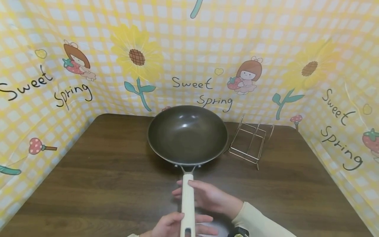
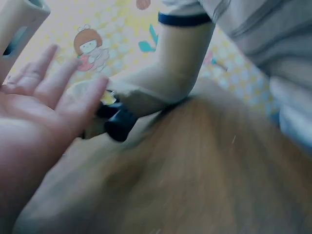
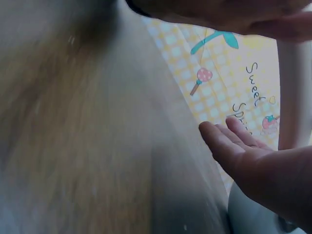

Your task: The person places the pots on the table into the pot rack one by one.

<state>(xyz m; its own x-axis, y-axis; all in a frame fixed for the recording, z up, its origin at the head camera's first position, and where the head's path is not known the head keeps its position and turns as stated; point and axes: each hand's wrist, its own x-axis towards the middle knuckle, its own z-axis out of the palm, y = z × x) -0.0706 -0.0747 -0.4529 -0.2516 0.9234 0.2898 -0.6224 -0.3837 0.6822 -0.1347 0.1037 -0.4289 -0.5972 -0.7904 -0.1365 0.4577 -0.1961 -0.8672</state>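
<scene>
A dark wok-shaped frying pan (image 1: 188, 135) with a long pale handle (image 1: 188, 197) stands at the back middle of the table in the head view, its handle pointing toward me. My right hand (image 1: 217, 199) is around the handle's upper part, thumb at its right edge and straight fingertips showing beyond its left side. Near the handle's end, my left hand (image 1: 168, 223) has its thumb at the left edge, while its straight fingers stick out underneath to the right. Both wrist views show extended fingers: the left hand (image 2: 44, 107) below the handle end (image 2: 19, 29), the right hand (image 3: 258, 161) beside the handle (image 3: 295, 92).
Right of the pan, a thin metal wire rack (image 1: 248, 141) stands on the brown wooden table (image 1: 103, 177). A yellow checked cloth (image 1: 189, 49) printed with flowers and lettering hangs along the back and both sides.
</scene>
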